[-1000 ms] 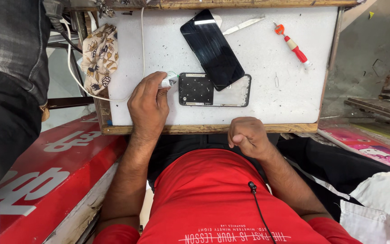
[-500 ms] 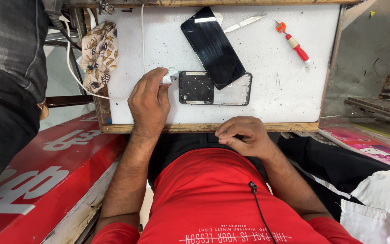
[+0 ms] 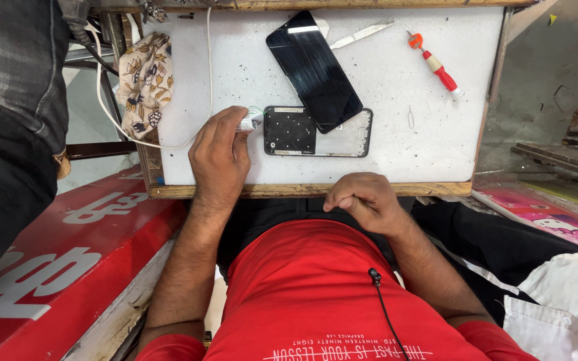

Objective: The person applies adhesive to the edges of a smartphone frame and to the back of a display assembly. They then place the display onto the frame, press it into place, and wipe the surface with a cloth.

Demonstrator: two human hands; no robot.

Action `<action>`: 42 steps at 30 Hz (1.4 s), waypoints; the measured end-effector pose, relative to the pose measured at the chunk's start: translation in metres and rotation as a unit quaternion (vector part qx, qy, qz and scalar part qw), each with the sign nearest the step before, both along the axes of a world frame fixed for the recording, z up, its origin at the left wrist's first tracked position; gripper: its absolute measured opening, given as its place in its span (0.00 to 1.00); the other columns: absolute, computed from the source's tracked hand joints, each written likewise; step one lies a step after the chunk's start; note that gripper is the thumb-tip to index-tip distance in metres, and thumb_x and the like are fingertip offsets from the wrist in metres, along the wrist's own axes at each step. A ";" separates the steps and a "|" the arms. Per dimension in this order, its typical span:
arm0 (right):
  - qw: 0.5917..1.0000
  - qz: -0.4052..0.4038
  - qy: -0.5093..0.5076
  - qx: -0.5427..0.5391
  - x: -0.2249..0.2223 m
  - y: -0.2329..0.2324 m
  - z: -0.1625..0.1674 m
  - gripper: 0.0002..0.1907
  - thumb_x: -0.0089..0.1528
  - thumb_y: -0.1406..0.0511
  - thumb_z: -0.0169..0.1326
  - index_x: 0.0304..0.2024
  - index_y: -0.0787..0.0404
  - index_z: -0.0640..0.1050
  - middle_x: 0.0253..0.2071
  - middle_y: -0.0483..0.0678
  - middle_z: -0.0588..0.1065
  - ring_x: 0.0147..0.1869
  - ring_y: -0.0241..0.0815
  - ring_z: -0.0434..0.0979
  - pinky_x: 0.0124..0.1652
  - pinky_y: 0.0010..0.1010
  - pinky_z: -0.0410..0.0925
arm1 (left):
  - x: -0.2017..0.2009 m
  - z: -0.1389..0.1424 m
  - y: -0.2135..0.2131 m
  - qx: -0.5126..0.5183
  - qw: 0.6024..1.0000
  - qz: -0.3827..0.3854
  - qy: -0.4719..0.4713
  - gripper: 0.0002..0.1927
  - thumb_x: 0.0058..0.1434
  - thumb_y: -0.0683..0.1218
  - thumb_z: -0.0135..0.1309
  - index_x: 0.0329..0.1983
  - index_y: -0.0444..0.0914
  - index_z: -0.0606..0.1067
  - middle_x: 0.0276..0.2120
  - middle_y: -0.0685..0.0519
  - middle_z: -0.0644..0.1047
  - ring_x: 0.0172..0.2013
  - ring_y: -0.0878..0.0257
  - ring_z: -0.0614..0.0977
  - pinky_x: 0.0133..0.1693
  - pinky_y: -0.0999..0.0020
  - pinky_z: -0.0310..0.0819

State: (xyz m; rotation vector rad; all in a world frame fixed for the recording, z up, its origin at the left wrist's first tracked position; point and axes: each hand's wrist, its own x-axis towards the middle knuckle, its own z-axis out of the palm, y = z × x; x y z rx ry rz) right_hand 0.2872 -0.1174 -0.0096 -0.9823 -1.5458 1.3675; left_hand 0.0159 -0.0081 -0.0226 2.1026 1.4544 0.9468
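Worktop (image 3: 396, 144): speckled white slab, wooden front edge; carries an opened phone frame (image 3: 318, 131), flat rectangular, dark perforated plate at its left end, with a glossy black screen panel (image 3: 313, 69) lying tilted across its upper edge. Left hand (image 3: 220, 157): fingers curled tight, pinching a small white connector (image 3: 247, 123) just left of the frame, touching its left end. Right hand (image 3: 362, 199): loosely fisted, holding nothing, below the frame at the wooden edge.

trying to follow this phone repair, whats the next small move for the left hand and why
Probably squeeze the small white tube along the edge of the open phone frame: the left hand holds its tip at the frame's left end, while the right hand rests closed below the table edge.
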 end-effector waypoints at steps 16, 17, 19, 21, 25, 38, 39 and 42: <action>1.000 0.016 0.010 0.024 0.018 -0.011 -0.018 0.19 0.77 0.58 0.40 0.36 0.61 0.69 0.34 0.53 0.75 0.37 0.42 0.81 0.36 0.31 0.75 | 0.006 -0.015 -0.009 -0.001 0.999 0.014 -0.031 0.18 0.66 0.34 0.62 0.58 0.35 0.74 0.51 0.43 0.80 0.53 0.50 0.85 0.52 0.63 0.86; 1.000 0.013 0.014 0.019 0.018 -0.011 -0.018 0.18 0.78 0.59 0.40 0.38 0.62 0.69 0.35 0.55 0.76 0.37 0.42 0.81 0.35 0.31 0.74 | 0.005 -0.014 -0.010 -0.010 0.999 0.021 -0.043 0.18 0.66 0.34 0.62 0.58 0.35 0.74 0.51 0.42 0.80 0.53 0.50 0.85 0.51 0.63 0.86; 0.999 -0.002 0.049 0.024 0.016 -0.010 -0.020 0.16 0.78 0.60 0.40 0.37 0.61 0.69 0.34 0.55 0.76 0.36 0.42 0.82 0.33 0.31 0.75 | 0.002 -0.009 -0.011 -0.064 0.995 0.029 -0.071 0.19 0.67 0.36 0.61 0.60 0.34 0.74 0.50 0.43 0.80 0.51 0.52 0.86 0.48 0.65 0.86; 0.996 -0.032 0.079 0.036 0.018 -0.012 -0.018 0.15 0.77 0.61 0.41 0.37 0.60 0.69 0.32 0.54 0.75 0.35 0.43 0.81 0.32 0.32 0.76 | -0.003 -0.002 -0.014 -0.083 0.993 0.031 -0.081 0.19 0.68 0.37 0.62 0.61 0.34 0.74 0.49 0.43 0.81 0.49 0.52 0.86 0.46 0.64 0.85; 0.981 -0.163 0.104 0.031 0.048 -0.023 -0.007 0.17 0.76 0.58 0.46 0.37 0.63 0.69 0.25 0.51 0.72 0.29 0.44 0.77 0.30 0.35 0.74 | -0.010 0.014 -0.025 -0.085 0.993 0.018 -0.085 0.17 0.68 0.39 0.63 0.58 0.35 0.75 0.47 0.44 0.80 0.47 0.51 0.85 0.46 0.59 0.82; 0.913 -0.387 -0.116 0.066 0.098 -0.033 -0.013 0.23 0.81 0.52 0.44 0.42 0.66 0.63 0.31 0.54 0.68 0.29 0.42 0.74 0.30 0.28 0.70 | 0.026 -0.011 -0.055 -0.087 0.992 -0.087 -0.017 0.17 0.62 0.43 0.68 0.52 0.36 0.79 0.48 0.48 0.79 0.65 0.47 0.68 0.64 0.50 0.66; 0.915 -0.371 -0.147 0.068 0.091 -0.030 -0.010 0.21 0.82 0.55 0.44 0.46 0.67 0.62 0.35 0.56 0.70 0.32 0.43 0.75 0.31 0.27 0.70 | 0.029 -0.014 -0.056 -0.084 0.992 -0.089 -0.012 0.16 0.62 0.44 0.68 0.52 0.36 0.79 0.48 0.49 0.79 0.65 0.47 0.68 0.64 0.49 0.65; 0.915 -0.335 -0.205 0.087 0.067 -0.023 -0.005 0.16 0.78 0.65 0.49 0.52 0.71 0.58 0.45 0.60 0.71 0.36 0.41 0.72 0.35 0.28 0.72 | 0.036 -0.021 -0.058 -0.080 0.992 -0.096 0.002 0.16 0.63 0.46 0.67 0.52 0.37 0.79 0.47 0.50 0.79 0.65 0.48 0.68 0.64 0.48 0.62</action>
